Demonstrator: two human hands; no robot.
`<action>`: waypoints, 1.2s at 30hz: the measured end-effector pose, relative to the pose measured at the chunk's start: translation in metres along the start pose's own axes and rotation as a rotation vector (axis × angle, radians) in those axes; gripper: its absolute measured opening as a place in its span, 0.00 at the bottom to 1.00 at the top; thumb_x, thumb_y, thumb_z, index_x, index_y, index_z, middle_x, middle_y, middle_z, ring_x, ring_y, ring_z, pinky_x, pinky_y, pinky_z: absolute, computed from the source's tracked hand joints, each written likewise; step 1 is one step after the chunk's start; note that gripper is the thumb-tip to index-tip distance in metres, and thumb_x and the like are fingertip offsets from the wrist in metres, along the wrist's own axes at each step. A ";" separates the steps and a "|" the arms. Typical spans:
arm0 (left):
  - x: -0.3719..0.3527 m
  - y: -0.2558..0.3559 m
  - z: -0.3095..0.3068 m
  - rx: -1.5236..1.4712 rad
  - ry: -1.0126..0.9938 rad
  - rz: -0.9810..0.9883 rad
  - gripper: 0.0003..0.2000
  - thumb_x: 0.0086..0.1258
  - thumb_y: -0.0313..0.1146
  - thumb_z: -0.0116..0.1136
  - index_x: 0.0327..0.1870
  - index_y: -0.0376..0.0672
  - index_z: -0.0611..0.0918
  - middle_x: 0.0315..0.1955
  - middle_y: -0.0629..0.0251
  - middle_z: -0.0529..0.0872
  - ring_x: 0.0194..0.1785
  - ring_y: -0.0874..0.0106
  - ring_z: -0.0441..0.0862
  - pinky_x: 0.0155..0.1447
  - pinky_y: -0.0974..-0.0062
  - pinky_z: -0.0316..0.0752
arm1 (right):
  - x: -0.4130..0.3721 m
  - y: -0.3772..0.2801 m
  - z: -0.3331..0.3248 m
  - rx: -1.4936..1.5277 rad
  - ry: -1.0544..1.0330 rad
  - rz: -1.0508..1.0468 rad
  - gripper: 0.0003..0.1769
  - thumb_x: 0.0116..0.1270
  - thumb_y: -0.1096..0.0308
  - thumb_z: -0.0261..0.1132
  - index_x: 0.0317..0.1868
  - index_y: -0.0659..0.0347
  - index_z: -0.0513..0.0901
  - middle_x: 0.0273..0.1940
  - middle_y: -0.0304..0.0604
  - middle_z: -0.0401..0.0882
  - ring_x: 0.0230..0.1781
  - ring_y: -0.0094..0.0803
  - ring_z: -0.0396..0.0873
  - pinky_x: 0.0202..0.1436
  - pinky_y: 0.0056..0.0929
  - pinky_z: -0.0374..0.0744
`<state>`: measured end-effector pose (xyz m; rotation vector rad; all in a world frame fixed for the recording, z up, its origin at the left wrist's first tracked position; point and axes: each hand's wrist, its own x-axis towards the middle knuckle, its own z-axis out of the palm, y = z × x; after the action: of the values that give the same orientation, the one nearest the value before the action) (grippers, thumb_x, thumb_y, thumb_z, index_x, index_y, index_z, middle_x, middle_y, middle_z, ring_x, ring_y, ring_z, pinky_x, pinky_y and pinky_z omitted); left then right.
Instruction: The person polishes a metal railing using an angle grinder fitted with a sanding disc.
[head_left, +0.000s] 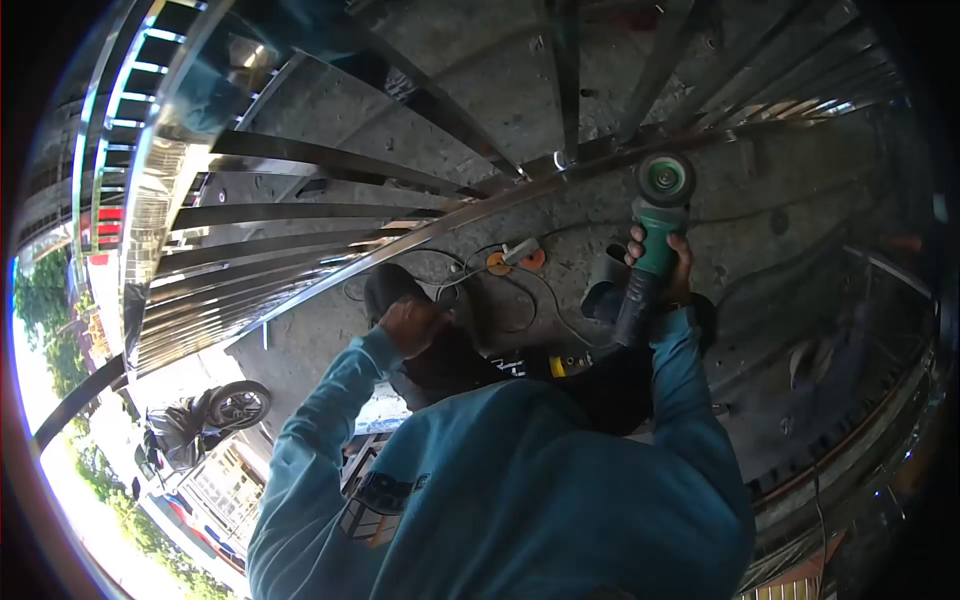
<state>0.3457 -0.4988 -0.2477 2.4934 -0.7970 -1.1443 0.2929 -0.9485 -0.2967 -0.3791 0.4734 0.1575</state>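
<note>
My right hand is wrapped round the green body of an angle grinder. The tool is raised on the right, its round disc at the far end and its dark handle end towards me. Over my bent knee, my left hand rests with curled fingers; whether anything is inside them is hidden. Beyond both hands stretches a shiny metal railing with many flat bars, its lower rail running diagonally across the floor. The grinder's disc is near this rail, with a gap visible between them.
Cables loop across the concrete floor between my legs, beside a white power strip and orange discs. A yellow-and-black object lies close to me. A motorbike stands outside at left. More metalwork lines the right side.
</note>
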 end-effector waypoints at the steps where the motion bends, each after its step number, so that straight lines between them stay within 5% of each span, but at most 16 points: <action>1: 0.021 -0.007 -0.004 0.088 0.004 0.159 0.15 0.72 0.38 0.60 0.56 0.47 0.85 0.35 0.53 0.89 0.42 0.53 0.87 0.47 0.55 0.80 | 0.009 0.002 -0.016 -0.063 -0.046 -0.012 0.37 0.62 0.49 0.68 0.62 0.65 0.69 0.47 0.47 0.75 0.40 0.35 0.80 0.47 0.32 0.82; 2: 0.038 -0.007 -0.009 0.095 0.013 0.162 0.15 0.72 0.38 0.60 0.56 0.47 0.85 0.35 0.53 0.89 0.42 0.53 0.87 0.47 0.55 0.80 | 0.016 0.007 -0.026 -0.065 -0.055 -0.020 0.37 0.62 0.49 0.68 0.62 0.65 0.69 0.47 0.47 0.75 0.40 0.35 0.80 0.47 0.32 0.82; 5: 0.100 -0.024 0.008 0.170 0.351 0.661 0.15 0.65 0.26 0.63 0.53 0.42 0.85 0.27 0.63 0.85 0.30 0.62 0.83 0.39 0.62 0.79 | 0.033 0.024 -0.058 -0.045 -0.163 0.006 0.39 0.60 0.50 0.68 0.64 0.67 0.68 0.46 0.47 0.75 0.41 0.36 0.80 0.47 0.33 0.82; 6: 0.119 -0.023 0.014 0.176 0.351 0.662 0.15 0.65 0.26 0.63 0.53 0.42 0.85 0.27 0.63 0.85 0.30 0.62 0.83 0.39 0.62 0.79 | 0.036 0.030 -0.064 -0.065 -0.137 0.015 0.38 0.60 0.51 0.68 0.64 0.68 0.69 0.45 0.48 0.76 0.40 0.36 0.81 0.45 0.34 0.82; 10: 0.181 0.000 0.064 -0.240 0.523 1.191 0.18 0.77 0.42 0.59 0.54 0.34 0.83 0.25 0.62 0.82 0.28 0.63 0.80 0.36 0.62 0.74 | 0.036 0.064 -0.056 -0.264 0.032 -0.037 0.33 0.59 0.56 0.69 0.60 0.68 0.73 0.42 0.49 0.79 0.37 0.37 0.83 0.39 0.36 0.83; 15: 0.210 0.031 0.135 -0.225 0.297 1.378 0.37 0.69 0.59 0.66 0.67 0.34 0.76 0.35 0.57 0.86 0.31 0.63 0.82 0.37 0.62 0.76 | 0.025 0.099 -0.040 -0.355 0.165 -0.144 0.28 0.61 0.60 0.68 0.58 0.68 0.75 0.41 0.49 0.80 0.35 0.36 0.84 0.38 0.36 0.84; 21: 0.187 0.033 0.163 -0.278 0.375 1.158 0.48 0.64 0.57 0.70 0.79 0.39 0.63 0.34 0.57 0.85 0.30 0.62 0.84 0.39 0.65 0.77 | 0.016 0.129 -0.067 -0.136 0.388 -0.164 0.23 0.65 0.57 0.68 0.53 0.64 0.76 0.42 0.46 0.80 0.38 0.36 0.83 0.43 0.35 0.85; 23: 0.173 0.028 0.171 -0.221 0.321 1.123 0.46 0.65 0.58 0.67 0.79 0.39 0.64 0.36 0.54 0.86 0.30 0.62 0.84 0.38 0.63 0.77 | 0.011 0.140 -0.074 -0.139 0.441 -0.199 0.22 0.66 0.56 0.68 0.51 0.63 0.76 0.42 0.45 0.80 0.40 0.35 0.83 0.45 0.34 0.84; 25: 0.162 0.026 0.172 -0.162 0.293 1.093 0.45 0.67 0.60 0.65 0.78 0.39 0.65 0.39 0.52 0.86 0.31 0.61 0.83 0.37 0.62 0.77 | 0.012 0.149 -0.084 -0.151 0.424 -0.012 0.20 0.67 0.56 0.68 0.50 0.61 0.76 0.41 0.43 0.79 0.41 0.34 0.82 0.46 0.34 0.84; 30: 0.142 0.013 0.167 0.088 0.348 1.065 0.43 0.65 0.56 0.64 0.78 0.42 0.67 0.29 0.65 0.84 0.30 0.66 0.82 0.42 0.64 0.76 | 0.020 0.175 -0.076 -0.314 0.393 0.027 0.19 0.67 0.56 0.68 0.49 0.60 0.76 0.39 0.43 0.79 0.41 0.35 0.82 0.45 0.34 0.84; 36: 0.110 0.004 0.183 0.231 0.467 0.932 0.39 0.68 0.57 0.59 0.77 0.44 0.68 0.29 0.64 0.85 0.32 0.66 0.84 0.43 0.67 0.75 | 0.026 0.197 -0.090 -0.260 0.398 0.008 0.17 0.65 0.63 0.70 0.48 0.61 0.77 0.38 0.44 0.79 0.36 0.36 0.83 0.39 0.35 0.85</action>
<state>0.2632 -0.5722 -0.4307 1.9586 -1.7120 -0.1498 0.2324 -0.8006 -0.4457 -0.6686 0.8512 0.1516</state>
